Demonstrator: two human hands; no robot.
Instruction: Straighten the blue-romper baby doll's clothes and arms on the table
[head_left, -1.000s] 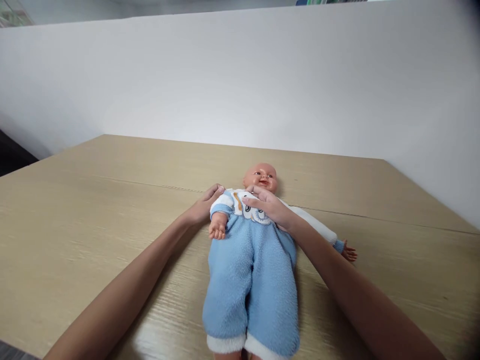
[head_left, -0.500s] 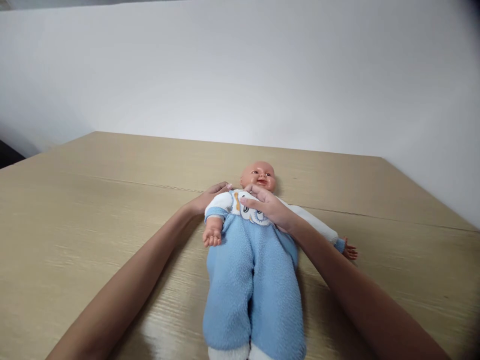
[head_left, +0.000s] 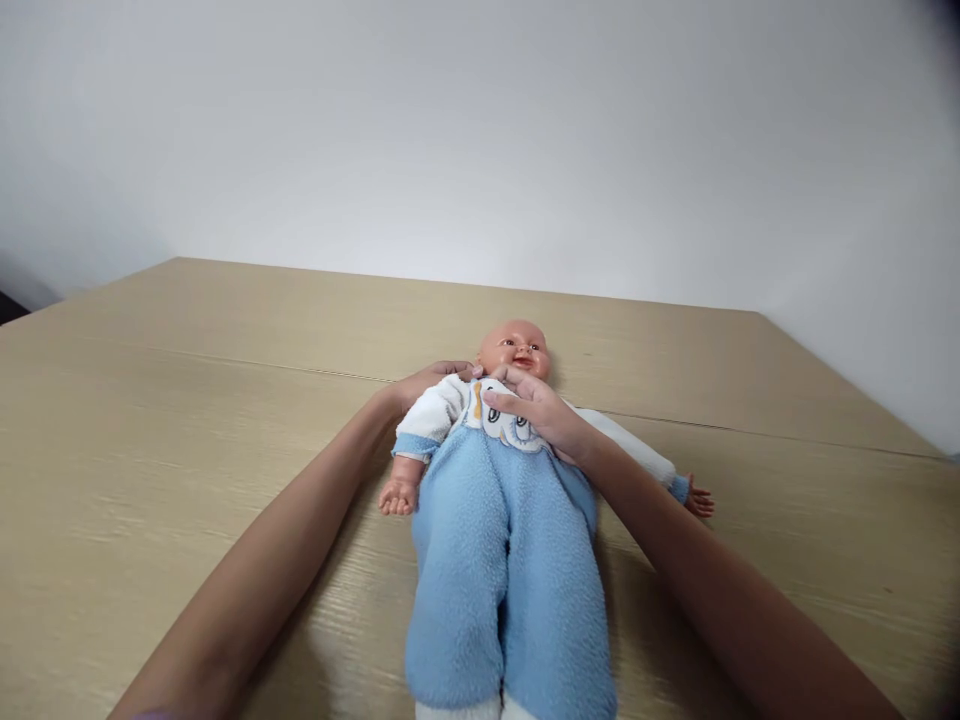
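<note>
Doll point(head_left: 502, 540) on its back on table point(head_left: 150, 400), left hand point(head_left: 424, 385) and right hand point(head_left: 536, 415) grip holding its collar

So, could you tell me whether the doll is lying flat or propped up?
Lying flat: the doll rests face up on the table.

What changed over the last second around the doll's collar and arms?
The left hand slid along the doll's shoulder toward its neck, fingertips now at the collar. The doll's bent arm on that side dropped and swung outward, its small hand now at the table. The right hand stayed on the white bib; the doll still lies on its back, its other arm stretched out.
</note>
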